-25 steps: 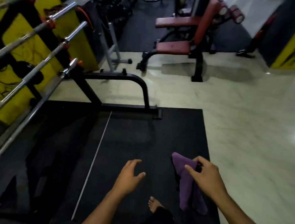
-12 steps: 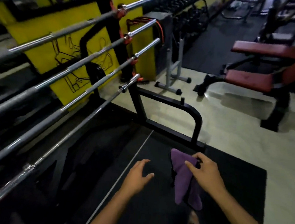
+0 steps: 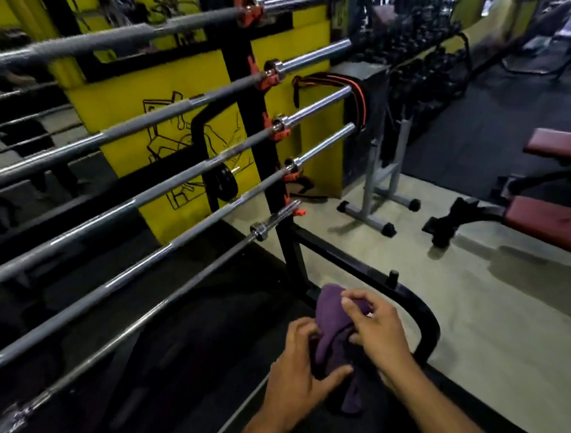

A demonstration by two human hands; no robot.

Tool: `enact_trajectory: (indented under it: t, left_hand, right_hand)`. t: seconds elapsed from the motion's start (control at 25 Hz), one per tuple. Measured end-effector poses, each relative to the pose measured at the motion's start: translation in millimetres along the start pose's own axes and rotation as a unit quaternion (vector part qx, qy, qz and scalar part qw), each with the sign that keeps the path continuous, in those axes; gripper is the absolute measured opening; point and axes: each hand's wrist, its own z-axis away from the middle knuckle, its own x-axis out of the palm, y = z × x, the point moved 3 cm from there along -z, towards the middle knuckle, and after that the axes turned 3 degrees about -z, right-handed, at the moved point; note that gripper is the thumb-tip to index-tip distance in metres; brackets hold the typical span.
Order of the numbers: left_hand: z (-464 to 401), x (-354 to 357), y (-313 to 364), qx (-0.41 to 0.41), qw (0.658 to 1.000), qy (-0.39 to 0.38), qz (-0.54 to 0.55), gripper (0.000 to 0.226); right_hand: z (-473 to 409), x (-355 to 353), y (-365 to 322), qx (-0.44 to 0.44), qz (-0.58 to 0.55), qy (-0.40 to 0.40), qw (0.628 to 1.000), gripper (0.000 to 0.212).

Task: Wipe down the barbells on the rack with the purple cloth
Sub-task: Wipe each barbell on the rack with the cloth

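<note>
head | left hand (image 3: 299,371) and right hand (image 3: 377,333) both grip the crumpled purple cloth (image 3: 332,326), fingers curled round it, just above the curved black foot of the rack (image 3: 417,308) | long grey steel barbells (image 3: 163,193) lie stacked on the black rack's orange hooks (image 3: 277,130), left of the cloth, apart from it

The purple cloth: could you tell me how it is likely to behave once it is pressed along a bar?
The cloth is probably floppy: it bunches between both hands and a loose end hangs below them. It looks light, since fingertips alone hold it up. It should wrap round a barbell easily, though the trailing end might snag on the orange hooks.
</note>
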Motion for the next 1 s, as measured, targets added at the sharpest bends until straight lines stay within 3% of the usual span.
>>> enact_trajectory:
  t: [0.08,0.2,0.32,0.52,0.6,0.8,1.0]
  left_hand:
    - [-38,-1,5,0.003,0.998,0.036,-0.045,0.062]
    - [-91,1,-7,-0.024,0.994,0.080,-0.074,0.044]
    - [-139,5,-26,0.004,0.991,0.063,-0.119,0.033]
    - [-238,-5,-67,0.008,0.990,0.031,-0.136,0.036]
    - [-270,-12,-79,0.008,0.990,0.037,-0.136,0.032]
    - [-373,-13,-99,0.012,0.998,0.034,-0.042,0.011]
    - [-443,-17,-107,0.014,0.998,0.017,-0.054,0.021]
  right_hand:
    - [-38,5,-13,0.012,-0.016,-0.035,0.999,0.021]
    - [-96,8,-20,-0.008,0.077,-0.079,0.994,0.045]
    - [-146,16,-31,-0.031,0.146,-0.112,0.982,0.051]
    - [-241,22,-69,-0.086,0.282,-0.084,0.952,0.013]
    - [-272,21,-82,-0.093,0.304,-0.064,0.946,0.007]
    - [-357,25,-95,-0.063,0.263,0.008,0.963,0.013]
    - [-414,24,-100,0.008,0.102,0.049,0.994,0.009]
